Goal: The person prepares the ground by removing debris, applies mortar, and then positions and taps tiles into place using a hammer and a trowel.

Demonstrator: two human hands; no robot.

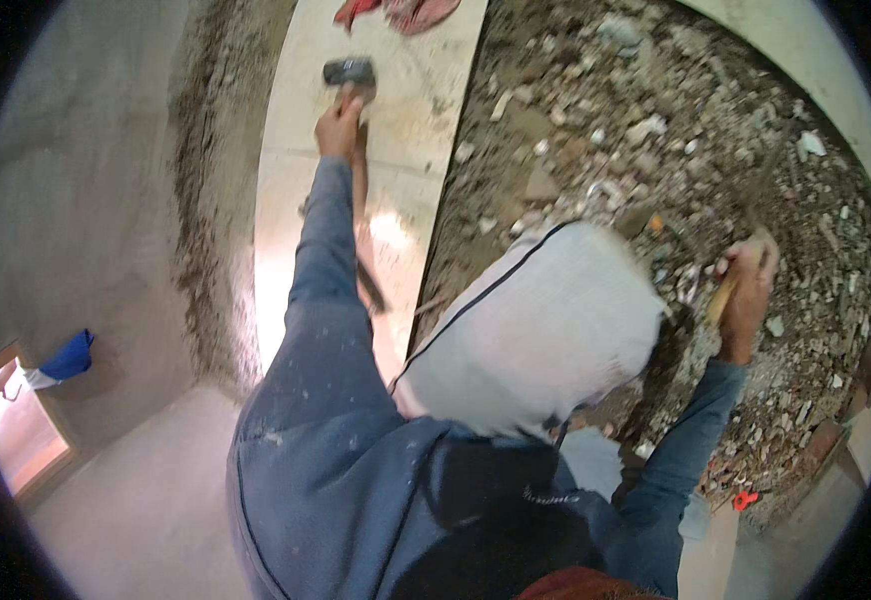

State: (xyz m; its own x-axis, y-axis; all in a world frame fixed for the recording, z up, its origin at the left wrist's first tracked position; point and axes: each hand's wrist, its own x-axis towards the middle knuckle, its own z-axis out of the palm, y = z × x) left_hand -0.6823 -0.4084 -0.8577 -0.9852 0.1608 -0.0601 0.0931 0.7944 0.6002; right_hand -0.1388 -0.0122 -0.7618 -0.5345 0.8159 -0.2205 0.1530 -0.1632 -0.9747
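My left hand (339, 125) is closed on a tool with a dark metal head (349, 73), like a club hammer, held over a long cream board (411, 85). A dark strip lies partly behind that forearm on the board. My right hand (746, 285) grips a yellowish wooden handle (724, 296) over a bed of grey rubble (576, 110); the tool's far end is blurred and hard to make out. Pale grey fabric with a black stripe (546, 330), apparently my bent leg, lies between my arms.
Crumpled red cloths (416, 12) lie at the board's far end. A grey plastered wall (86, 180) is on the left, with a blue-and-white cloth (69, 355) beside a wood-edged opening (21, 420). A small red object (746, 498) lies at the rubble's lower right.
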